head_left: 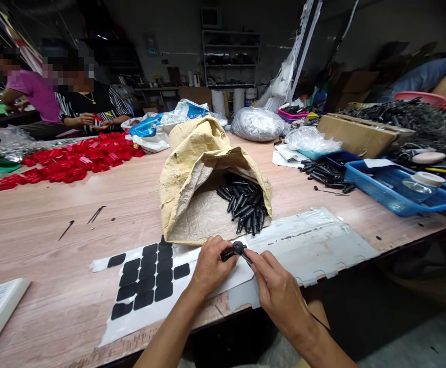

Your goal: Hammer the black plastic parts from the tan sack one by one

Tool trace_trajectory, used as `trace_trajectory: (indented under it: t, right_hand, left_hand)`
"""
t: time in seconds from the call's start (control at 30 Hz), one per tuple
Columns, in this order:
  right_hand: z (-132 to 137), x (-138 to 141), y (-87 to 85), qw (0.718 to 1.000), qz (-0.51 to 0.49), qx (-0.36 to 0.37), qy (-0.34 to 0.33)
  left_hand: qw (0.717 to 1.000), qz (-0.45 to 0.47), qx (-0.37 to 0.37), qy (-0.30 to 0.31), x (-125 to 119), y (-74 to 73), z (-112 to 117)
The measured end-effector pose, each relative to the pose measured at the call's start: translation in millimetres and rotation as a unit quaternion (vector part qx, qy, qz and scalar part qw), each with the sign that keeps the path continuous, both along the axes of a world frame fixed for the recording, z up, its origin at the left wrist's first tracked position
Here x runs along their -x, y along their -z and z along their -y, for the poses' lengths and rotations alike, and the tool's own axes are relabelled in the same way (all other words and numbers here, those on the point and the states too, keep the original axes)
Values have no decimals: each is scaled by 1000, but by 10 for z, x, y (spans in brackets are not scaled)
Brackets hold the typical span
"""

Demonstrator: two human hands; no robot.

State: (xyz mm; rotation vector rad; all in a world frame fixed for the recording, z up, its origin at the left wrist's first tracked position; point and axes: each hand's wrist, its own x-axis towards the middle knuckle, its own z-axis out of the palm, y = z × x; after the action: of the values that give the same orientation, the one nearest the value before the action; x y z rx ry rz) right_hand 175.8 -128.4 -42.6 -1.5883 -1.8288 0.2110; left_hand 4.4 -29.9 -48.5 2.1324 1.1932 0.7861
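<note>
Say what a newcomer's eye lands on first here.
Probably the yellow sack mid-table, black parts heaped in its open mouth. Next, the red heap on the table's far left side. Then, just in front of the sack, the left hand gripping a black piece, with the right hand at its round end.

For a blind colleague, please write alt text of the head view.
Left hand holds a black part, right hand beside it, before an open yellow sack of black pieces. A white sheet with black patches lies at left.
</note>
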Motion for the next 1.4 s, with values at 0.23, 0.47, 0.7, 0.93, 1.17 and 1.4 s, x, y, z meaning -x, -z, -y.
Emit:
trace_trajectory:
  t: [0.23,0.47,0.7,0.93,1.17,1.4]
  right_hand:
    - [-177,-463,-132,994,-26,-62,86]
    - [-626,-1321,-16,934,172,13,312]
    - [-753,-1430,230,905,238,45,350]
    - [-752,-1402,224,901,251,40,351]
    - [-746,-1379,204,900,255,38,352]
    - [-744,-1380,221,898,258,37,354]
  left_hand:
    - [1000,8,11,1,15,6,3]
    - [999,28,43,14,41,-24,-16]
    - [999,22,45,17,58,-41,-8]
    - [999,-4,40,29,48,-47,-26]
    - [982,-48,33,177,92,-205,517]
    - [960,-119,-63,244,130,15,881]
